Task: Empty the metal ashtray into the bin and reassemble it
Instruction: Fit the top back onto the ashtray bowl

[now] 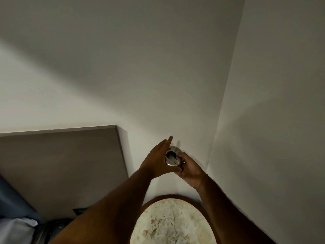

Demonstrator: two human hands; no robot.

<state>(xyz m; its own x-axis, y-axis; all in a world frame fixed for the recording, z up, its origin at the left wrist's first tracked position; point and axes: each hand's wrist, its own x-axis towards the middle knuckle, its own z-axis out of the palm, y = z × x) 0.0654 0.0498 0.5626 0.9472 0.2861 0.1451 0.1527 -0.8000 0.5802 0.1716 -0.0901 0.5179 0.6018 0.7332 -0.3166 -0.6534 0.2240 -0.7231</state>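
A small round metal ashtray with a dark hollow centre is held up in front of the white wall, above the round table. My right hand grips it from the right and below. My left hand lies flat against its left side, fingers stretched out and pointing up. Whether the ashtray is in one piece or two I cannot tell. No bin is in view.
A round marble-topped table with a brown wooden rim sits below my arms. A grey-brown panel stands at the left against the wall. Blue fabric and pale cloth show at the bottom left. A wall corner runs up on the right.
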